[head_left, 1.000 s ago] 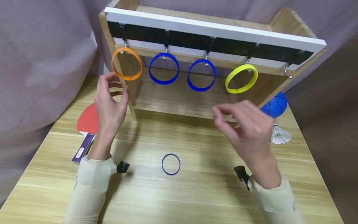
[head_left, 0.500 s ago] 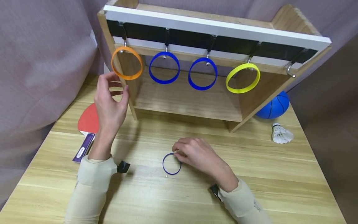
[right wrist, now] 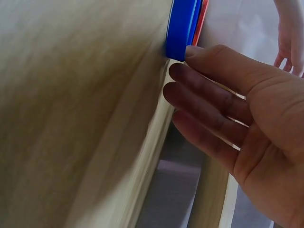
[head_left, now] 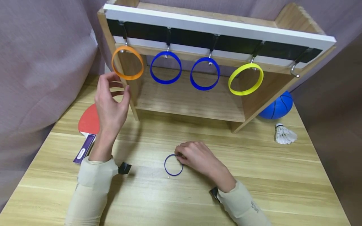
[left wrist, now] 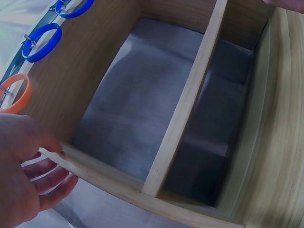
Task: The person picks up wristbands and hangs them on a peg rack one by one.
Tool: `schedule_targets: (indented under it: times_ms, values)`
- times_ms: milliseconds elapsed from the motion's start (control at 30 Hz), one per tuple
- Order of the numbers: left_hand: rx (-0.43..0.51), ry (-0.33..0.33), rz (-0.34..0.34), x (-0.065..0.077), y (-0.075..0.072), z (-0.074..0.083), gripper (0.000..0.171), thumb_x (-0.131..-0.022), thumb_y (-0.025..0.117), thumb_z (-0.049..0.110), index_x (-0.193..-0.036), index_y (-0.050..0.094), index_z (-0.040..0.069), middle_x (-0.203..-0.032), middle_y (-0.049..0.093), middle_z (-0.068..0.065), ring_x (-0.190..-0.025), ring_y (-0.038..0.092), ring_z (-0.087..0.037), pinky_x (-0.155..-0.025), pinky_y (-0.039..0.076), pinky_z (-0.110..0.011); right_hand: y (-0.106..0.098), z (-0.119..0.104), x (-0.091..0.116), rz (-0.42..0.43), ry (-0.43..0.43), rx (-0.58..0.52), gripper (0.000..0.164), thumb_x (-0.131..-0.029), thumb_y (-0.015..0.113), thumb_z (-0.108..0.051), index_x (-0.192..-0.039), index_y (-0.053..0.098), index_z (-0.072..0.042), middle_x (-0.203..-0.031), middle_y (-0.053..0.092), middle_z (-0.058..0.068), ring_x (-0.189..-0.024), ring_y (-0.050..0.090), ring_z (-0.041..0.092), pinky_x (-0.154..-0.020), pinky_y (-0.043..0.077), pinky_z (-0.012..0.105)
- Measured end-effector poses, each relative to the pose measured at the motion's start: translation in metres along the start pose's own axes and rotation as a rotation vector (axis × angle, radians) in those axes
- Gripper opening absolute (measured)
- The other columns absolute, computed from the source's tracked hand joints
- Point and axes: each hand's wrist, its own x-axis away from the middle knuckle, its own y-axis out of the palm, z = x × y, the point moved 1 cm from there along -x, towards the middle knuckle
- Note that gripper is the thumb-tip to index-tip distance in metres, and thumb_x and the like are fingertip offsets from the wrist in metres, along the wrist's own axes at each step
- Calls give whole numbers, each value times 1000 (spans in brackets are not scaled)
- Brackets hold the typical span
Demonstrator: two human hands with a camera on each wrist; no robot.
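My left hand (head_left: pixel 111 108) holds the left side panel (left wrist: pixel 111 183) of a wooden rack (head_left: pixel 186 109), its thumb and fingers on either side of the panel's edge. The right hand (head_left: pixel 199 157) is down at the table, pinching the far right part of a thin blue ring (head_left: pixel 173 175) that lies flat. In the right wrist view the thumb touches the blue band (right wrist: pixel 180 31), while three fingers curl below. Along the rack's front hang an orange ring (head_left: pixel 113 64), two blue rings, one of them left (head_left: pixel 151 70), and a yellow ring (head_left: pixel 245 93), each on its own hook.
The rightmost hook (head_left: pixel 294 71) carries no ring. A red table-tennis bat (head_left: pixel 89 121) lies left of the rack, behind my left forearm. To the right sit a blue ball (head_left: pixel 278 106) and a shuttlecock (head_left: pixel 284 135). Curtains (head_left: pixel 42 47) surround the table.
My right hand has come down from near the yellow ring to the table and closed its fingertips on the loose blue ring. The left hand has stayed on the panel.
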Motion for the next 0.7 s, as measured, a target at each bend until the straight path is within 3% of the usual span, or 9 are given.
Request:
schedule_targets:
  times_ms: [700]
  values:
    - [-11,-7,-7,1,-1,2,35,-86,70,1,-119,56,1,-111,61,-5,-94,64,-16,-72,60,-32,4,-3,-1,21,-2,-36,5,-85,74,-10,-86,71,-14,-82,69,-7,-72,63,7,-62,55,26]
